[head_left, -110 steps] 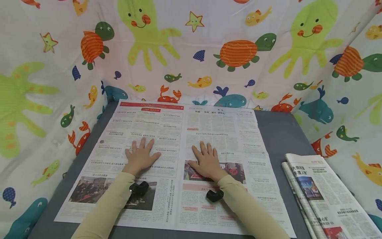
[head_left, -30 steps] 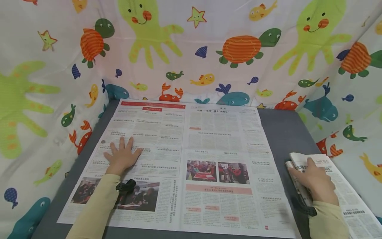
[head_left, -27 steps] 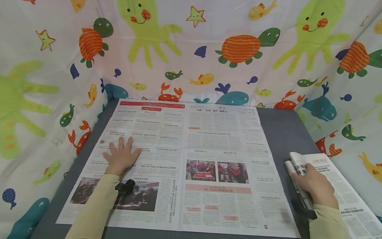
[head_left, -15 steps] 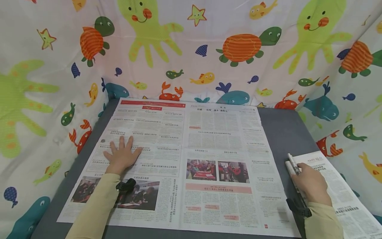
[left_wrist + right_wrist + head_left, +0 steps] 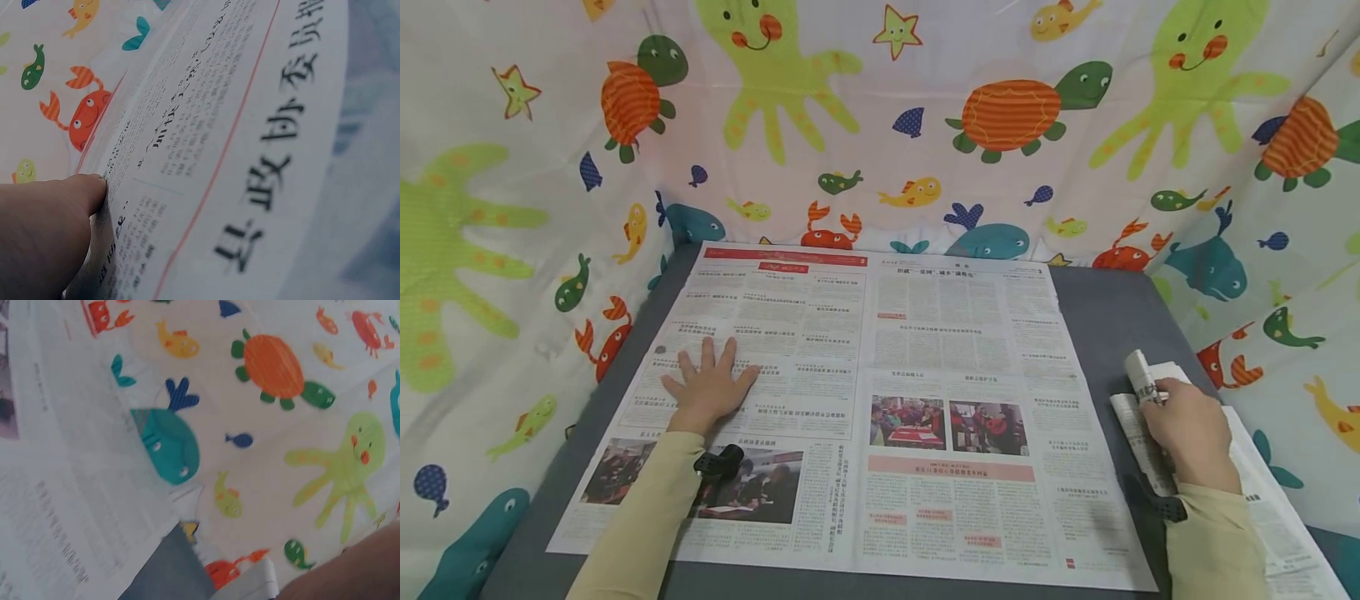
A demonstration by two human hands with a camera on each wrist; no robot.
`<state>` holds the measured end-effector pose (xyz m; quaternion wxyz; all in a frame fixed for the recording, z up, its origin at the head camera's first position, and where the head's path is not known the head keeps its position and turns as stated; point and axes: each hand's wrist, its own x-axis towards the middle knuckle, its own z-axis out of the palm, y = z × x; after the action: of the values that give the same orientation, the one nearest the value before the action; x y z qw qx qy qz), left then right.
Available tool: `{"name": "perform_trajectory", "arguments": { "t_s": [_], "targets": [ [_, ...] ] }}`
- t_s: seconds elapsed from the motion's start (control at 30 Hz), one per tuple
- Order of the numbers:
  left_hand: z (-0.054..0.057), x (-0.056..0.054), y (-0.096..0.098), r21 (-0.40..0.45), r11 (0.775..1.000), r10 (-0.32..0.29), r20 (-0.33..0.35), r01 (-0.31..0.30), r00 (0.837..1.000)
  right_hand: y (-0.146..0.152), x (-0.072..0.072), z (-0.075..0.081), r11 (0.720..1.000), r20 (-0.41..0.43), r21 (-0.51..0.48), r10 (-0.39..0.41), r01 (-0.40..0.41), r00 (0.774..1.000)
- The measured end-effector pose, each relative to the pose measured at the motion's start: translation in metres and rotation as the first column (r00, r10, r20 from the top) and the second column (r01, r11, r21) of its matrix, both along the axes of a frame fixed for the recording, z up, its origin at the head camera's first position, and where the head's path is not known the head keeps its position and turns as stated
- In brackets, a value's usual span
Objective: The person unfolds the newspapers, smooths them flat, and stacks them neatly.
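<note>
A spread newspaper (image 5: pixel 940 354) lies flat across the middle of the table. My left hand (image 5: pixel 709 392) rests on its left page with the fingers straight and spread; in the left wrist view part of that hand (image 5: pixel 44 231) lies against the printed sheet. At the right, my right hand (image 5: pixel 1191 429) grips a folded newspaper (image 5: pixel 1141 373) by its curled left edge, which is lifted. Another folded newspaper (image 5: pixel 1138 429) lies beneath it. In the right wrist view a pale corner of the gripped newspaper (image 5: pixel 256 581) shows beside the hand (image 5: pixel 350 572).
The grey table (image 5: pixel 1105 333) shows around the spread sheet. A white curtain (image 5: pixel 880 108) printed with sea animals encloses the back and both sides. More newspaper (image 5: pixel 1292 525) extends under the right forearm. A black wrist camera (image 5: pixel 721 462) sits on the left sleeve.
My right hand has left the spread sheet for the folded stack, then curled its fingers round the top newspaper's edge and raised it. The left hand shifted left earlier, then stayed.
</note>
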<state>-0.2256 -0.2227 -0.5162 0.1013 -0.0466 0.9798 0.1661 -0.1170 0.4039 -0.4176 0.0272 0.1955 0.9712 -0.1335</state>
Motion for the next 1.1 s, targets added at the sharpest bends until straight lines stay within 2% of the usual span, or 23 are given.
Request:
{"name": "perform_trajectory", "arguments": {
  "t_s": [0.17, 0.33, 0.43, 0.53, 0.6, 0.63, 0.73, 0.8, 0.87, 0.9, 0.93, 1.0, 1.03, 1.07, 1.1],
  "targets": [
    [0.000, 0.000, 0.000, 0.005, 1.000, 0.006, 0.001, -0.006, 1.000, -0.022, -0.017, 0.041, 0.999, -0.138, 0.036, 0.025, -0.021, 0.990],
    [0.000, 0.000, -0.001, 0.010, 1.000, 0.012, 0.002, -0.012, 1.000, -0.064, -0.032, 0.087, 0.997, -0.272, 0.050, 0.078, -0.066, 0.959],
    [-0.001, 0.000, -0.002, 0.009, 1.000, 0.013, 0.001, -0.013, 1.000, -0.093, -0.037, 0.110, 0.991, -0.375, 0.062, 0.132, -0.117, 0.918],
    [-0.003, -0.001, -0.002, 0.005, 1.000, 0.012, 0.001, -0.012, 1.000, -0.118, -0.039, 0.127, 0.977, -0.481, 0.079, 0.211, -0.198, 0.851],
    [-0.003, -0.001, -0.002, 0.000, 1.000, 0.011, 0.000, -0.011, 1.000, -0.134, -0.041, 0.137, 0.960, -0.529, 0.066, 0.266, -0.273, 0.806],
    [-0.004, -0.002, -0.002, 0.000, 1.000, 0.011, -0.001, -0.011, 1.000, -0.142, -0.042, 0.141, 0.948, -0.543, 0.039, 0.285, -0.315, 0.790],
    [-0.005, -0.002, -0.002, 0.002, 1.000, 0.014, -0.004, -0.014, 1.000, -0.161, -0.047, 0.151, 0.896, -0.563, -0.079, 0.322, -0.438, 0.761],
    [-0.006, -0.003, -0.002, 0.002, 1.000, 0.016, -0.006, -0.016, 1.000, -0.170, -0.053, 0.155, 0.837, -0.560, -0.218, 0.314, -0.502, 0.767],
    [-0.007, -0.004, -0.002, 0.002, 1.000, 0.017, -0.010, -0.017, 1.000, -0.177, -0.062, 0.156, 0.743, -0.550, -0.391, 0.285, -0.544, 0.785],
    [-0.008, -0.004, -0.002, 0.001, 1.000, 0.017, -0.012, -0.017, 1.000, -0.179, -0.068, 0.155, 0.670, -0.545, -0.496, 0.256, -0.553, 0.798],
    [-0.008, -0.004, -0.003, -0.002, 1.000, 0.017, -0.017, -0.017, 1.000, -0.181, -0.075, 0.151, 0.581, -0.527, -0.604, 0.222, -0.545, 0.820],
    [-0.009, -0.005, -0.002, -0.001, 1.000, 0.016, -0.023, -0.016, 1.000, -0.185, -0.089, 0.137, 0.387, -0.481, -0.776, 0.148, -0.498, 0.864],
    [-0.009, -0.005, -0.002, -0.001, 1.000, 0.016, -0.025, -0.016, 1.000, -0.187, -0.097, 0.126, 0.287, -0.449, -0.839, 0.118, -0.463, 0.886],
    [-0.008, -0.005, -0.002, 0.000, 1.000, 0.017, -0.027, -0.017, 1.000, -0.190, -0.104, 0.114, 0.201, -0.412, -0.884, 0.095, -0.423, 0.906],
    [-0.008, -0.005, -0.002, 0.000, 1.000, 0.018, -0.027, -0.018, 0.999, -0.193, -0.112, 0.099, 0.136, -0.373, -0.915, 0.077, -0.381, 0.925]
  ]
}}
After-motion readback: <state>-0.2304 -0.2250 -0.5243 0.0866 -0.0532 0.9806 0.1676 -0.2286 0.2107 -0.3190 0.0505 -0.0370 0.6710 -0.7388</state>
